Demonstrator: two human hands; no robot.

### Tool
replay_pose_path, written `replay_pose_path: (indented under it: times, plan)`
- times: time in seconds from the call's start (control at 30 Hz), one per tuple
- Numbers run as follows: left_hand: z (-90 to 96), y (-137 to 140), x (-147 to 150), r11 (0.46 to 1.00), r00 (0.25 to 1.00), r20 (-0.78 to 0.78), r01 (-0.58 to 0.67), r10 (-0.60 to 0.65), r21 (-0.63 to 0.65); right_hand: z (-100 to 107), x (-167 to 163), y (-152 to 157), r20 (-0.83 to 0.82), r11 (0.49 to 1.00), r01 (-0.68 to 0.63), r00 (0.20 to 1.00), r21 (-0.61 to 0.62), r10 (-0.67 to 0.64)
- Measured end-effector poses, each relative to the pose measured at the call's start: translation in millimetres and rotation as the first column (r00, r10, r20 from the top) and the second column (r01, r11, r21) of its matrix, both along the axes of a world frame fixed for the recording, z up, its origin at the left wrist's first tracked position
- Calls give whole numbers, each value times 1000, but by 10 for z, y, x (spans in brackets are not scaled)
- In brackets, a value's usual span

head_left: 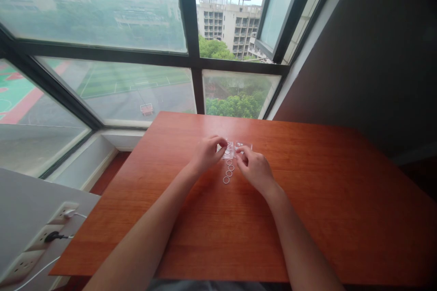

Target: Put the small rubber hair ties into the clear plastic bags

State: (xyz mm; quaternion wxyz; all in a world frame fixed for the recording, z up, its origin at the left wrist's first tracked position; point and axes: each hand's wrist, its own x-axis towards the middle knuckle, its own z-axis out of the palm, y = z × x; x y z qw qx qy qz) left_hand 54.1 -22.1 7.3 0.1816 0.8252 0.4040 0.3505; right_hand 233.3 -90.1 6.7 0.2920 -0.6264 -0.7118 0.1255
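Note:
A small clear plastic box lies on the wooden table, with tiny pale pieces in it. Beside it on the right is a second clear part, perhaps its lid; I cannot tell whether the two are joined. My left hand is at the box's left edge, thumb and forefinger curled together in a pinch. Over the near side of the right clear part, my right hand has its fingers bent in towards the thumb. Whatever either hand's fingertips hold is too small to make out. Several thin white rings lie in a staggered row between my hands.
The reddish-brown table reaches out towards large dark-framed windows, one pane tilted open at the upper right. At the lower left, wall sockets hold plugs with cables. A dark wall rises on the right.

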Motion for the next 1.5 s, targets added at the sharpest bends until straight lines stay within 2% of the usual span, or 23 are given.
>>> replay_pose_path:
  times: [0.27,0.43,0.57,0.8,1.0,1.2,1.27,1.37,1.5]
  plan:
    - [17,31,-73,1000,997,-73,-25,24,-17,11,-7,-18,28,996,-38,999,-75,41]
    - [44,33,-86,999,997,-78,-27,25,-29,35,-5,-47,34,978,-145,988,-151,152]
    - [55,30,-80,999,997,-78,-25,23,-27,44,-10,-74,34,943,-255,963,-215,268]
    - [82,20,-76,999,997,-73,-37,35,-29,19,-85,-105,41,906,-354,927,-234,373]
    - [79,17,-78,999,996,-85,-29,27,-26,-13,-157,-117,117,921,-271,943,-280,313]
    - [79,21,-84,999,996,-85,-32,29,-29,7,-169,-97,149,940,-239,948,-244,280]
    - [82,19,-84,999,997,-77,-28,26,-32,15,-154,-74,129,964,-180,970,-198,208]
    - [93,8,-71,999,998,-57,1,-4,-53,24,-113,-38,90,994,-17,996,-106,26]
    - [127,-36,-23,987,997,-5,71,-73,-145,30,-58,-16,23,993,116,993,3,-116]
